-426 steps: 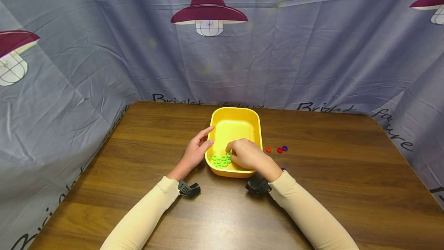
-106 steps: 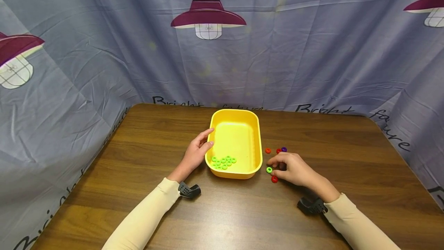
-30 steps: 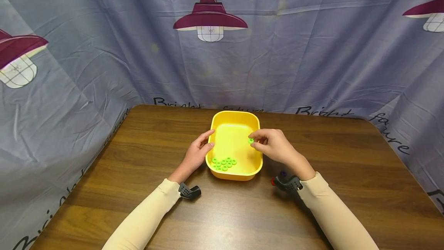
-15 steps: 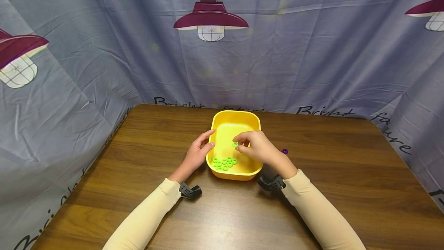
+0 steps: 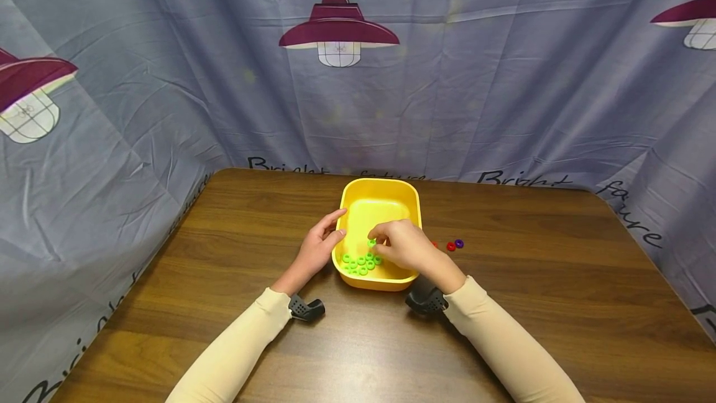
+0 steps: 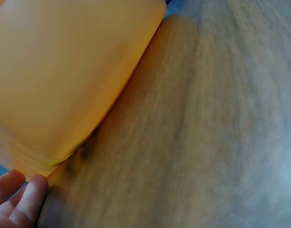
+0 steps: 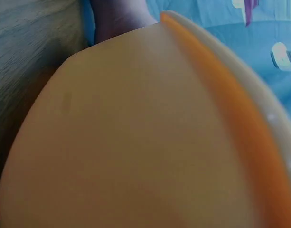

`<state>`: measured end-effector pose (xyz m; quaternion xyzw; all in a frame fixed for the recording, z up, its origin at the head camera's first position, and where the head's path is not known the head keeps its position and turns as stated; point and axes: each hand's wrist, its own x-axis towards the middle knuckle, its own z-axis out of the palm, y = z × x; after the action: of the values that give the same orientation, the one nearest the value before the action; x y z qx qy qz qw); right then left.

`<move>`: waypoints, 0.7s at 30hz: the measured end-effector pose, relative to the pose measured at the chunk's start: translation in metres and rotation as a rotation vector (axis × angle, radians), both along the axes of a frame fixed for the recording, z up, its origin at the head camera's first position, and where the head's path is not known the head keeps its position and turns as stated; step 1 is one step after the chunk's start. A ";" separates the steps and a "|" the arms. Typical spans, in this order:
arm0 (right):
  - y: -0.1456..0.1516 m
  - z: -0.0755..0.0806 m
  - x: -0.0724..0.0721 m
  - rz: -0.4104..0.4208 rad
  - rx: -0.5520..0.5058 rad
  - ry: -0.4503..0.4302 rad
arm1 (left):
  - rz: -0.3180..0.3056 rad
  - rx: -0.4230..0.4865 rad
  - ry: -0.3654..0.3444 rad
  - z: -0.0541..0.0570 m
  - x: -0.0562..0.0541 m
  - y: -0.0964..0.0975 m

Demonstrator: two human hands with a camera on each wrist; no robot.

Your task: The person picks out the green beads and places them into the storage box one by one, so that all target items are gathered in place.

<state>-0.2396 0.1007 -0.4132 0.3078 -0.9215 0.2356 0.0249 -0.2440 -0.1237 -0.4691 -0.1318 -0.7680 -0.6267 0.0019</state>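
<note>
In the head view a yellow plastic box (image 5: 386, 204) stands on the table. My left hand (image 5: 317, 247) holds its left side, thumb and forefinger at the rim; in the left wrist view, fingertips (image 6: 36, 190) lie against the outer wall. My right hand (image 5: 404, 246) reaches over the right wall into the box and pinches a small green ring bead (image 5: 371, 243) between thumb and fingers. Just below it, several matching green beads (image 5: 362, 261) lie grouped on the box floor at the near left. The box's outer wall (image 7: 121, 123) fills most of the right wrist view.
Right of the box on the wooden table (image 5: 531, 266) lie a red bead (image 5: 450, 246) and a purple bead (image 5: 459, 244). Another red bead (image 5: 434, 244) shows partly behind the right arm. A grey curtain (image 5: 475, 79) with printed lamps hangs behind the table.
The green bead lay on the table beside the right hand earlier; the right hand has since carried it left over the box wall and lowered it near the others. The left hand has stayed put.
</note>
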 end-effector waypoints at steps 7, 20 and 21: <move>-0.003 -0.004 0.002 -0.054 0.115 -0.008 | 0.006 -0.003 -0.003 -0.001 0.000 -0.001; -0.005 -0.006 0.004 -0.077 0.236 0.047 | 0.006 0.003 -0.001 -0.001 -0.001 0.000; -0.005 -0.006 0.004 -0.077 0.239 0.055 | 0.008 0.002 -0.001 -0.001 -0.001 0.001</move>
<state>-0.2358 0.0954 -0.4189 0.2794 -0.9531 0.1144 0.0222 -0.2446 -0.1231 -0.4703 -0.1284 -0.7678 -0.6277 0.0040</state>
